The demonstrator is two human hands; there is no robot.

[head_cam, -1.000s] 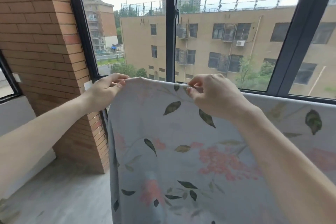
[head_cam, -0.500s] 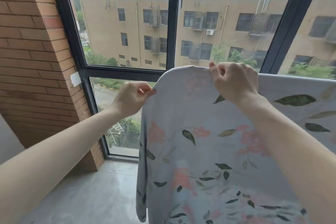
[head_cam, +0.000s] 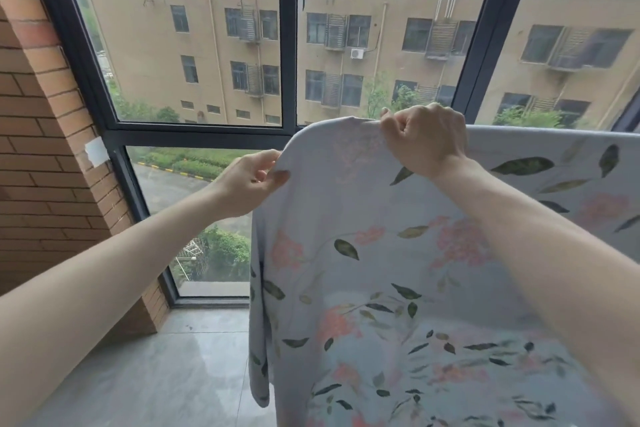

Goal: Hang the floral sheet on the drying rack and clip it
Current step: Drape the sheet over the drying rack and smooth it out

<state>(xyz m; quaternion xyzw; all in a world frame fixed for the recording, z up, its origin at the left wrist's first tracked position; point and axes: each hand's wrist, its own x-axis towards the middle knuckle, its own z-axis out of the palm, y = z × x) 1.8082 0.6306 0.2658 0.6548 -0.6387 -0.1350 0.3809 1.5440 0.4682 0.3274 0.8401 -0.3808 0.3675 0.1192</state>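
Observation:
The floral sheet [head_cam: 346, 211], pale blue-grey with pink flowers and dark leaves, hangs draped in front of me and fills the lower right. Its top fold runs from the middle to the right edge. My left hand [head_cam: 247, 182] pinches the sheet's left edge just below the top corner. My right hand [head_cam: 424, 139] grips the top fold with curled fingers. The drying rack is hidden under the cloth, and no clip is in view.
A large dark-framed window [head_cam: 289, 45] stands right behind the sheet, looking onto a tan building. A brick pillar [head_cam: 45, 149] rises on the left. Grey tiled floor [head_cam: 156, 367] lies below at the left.
My left hand has dropped from the top fold to the sheet's left edge and pinches it lower down. My right hand keeps its grip on the top fold. The view has shifted.

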